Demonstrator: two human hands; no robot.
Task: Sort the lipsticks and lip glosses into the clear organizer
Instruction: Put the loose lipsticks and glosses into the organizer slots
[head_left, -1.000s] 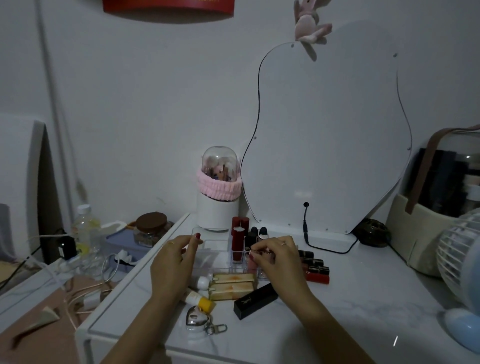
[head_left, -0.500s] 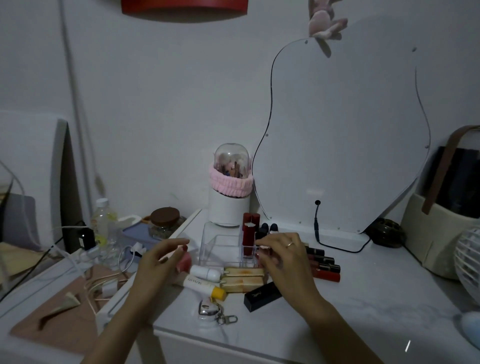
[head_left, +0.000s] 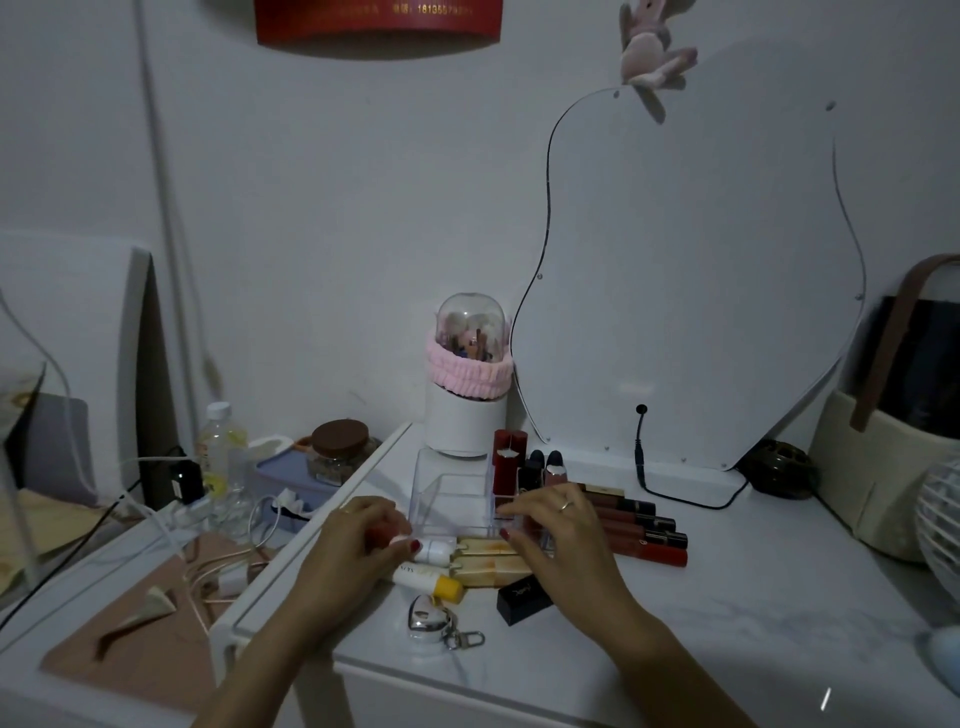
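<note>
Hands at a white dressing table (head_left: 727, 613). The left hand (head_left: 358, 545) lies just left of the clear organizer (head_left: 452, 499), its fingers curled round a small red-brown lipstick (head_left: 384, 535) held at the organizer's front left corner. The right hand (head_left: 561, 530) reaches over the organizer's front right part with fingers spread and slightly bent; whether the fingertips pinch anything cannot be told. Inside the organizer, at its rear right, stand a tall dark red lipstick (head_left: 509, 462) and two dark-capped tubes (head_left: 543, 467). Loose items lie in front of the organizer, between and below the hands: a small white tube (head_left: 434, 551), a white tube with yellow cap (head_left: 431, 579), two pale gold cases (head_left: 488, 561) side by side, and a black lipstick case (head_left: 522, 597) partly under the right wrist. A row of red lip glosses (head_left: 639, 530) lies just right of the right hand. A silver heart keyring (head_left: 431, 621) rests near the table's front edge.
</note>
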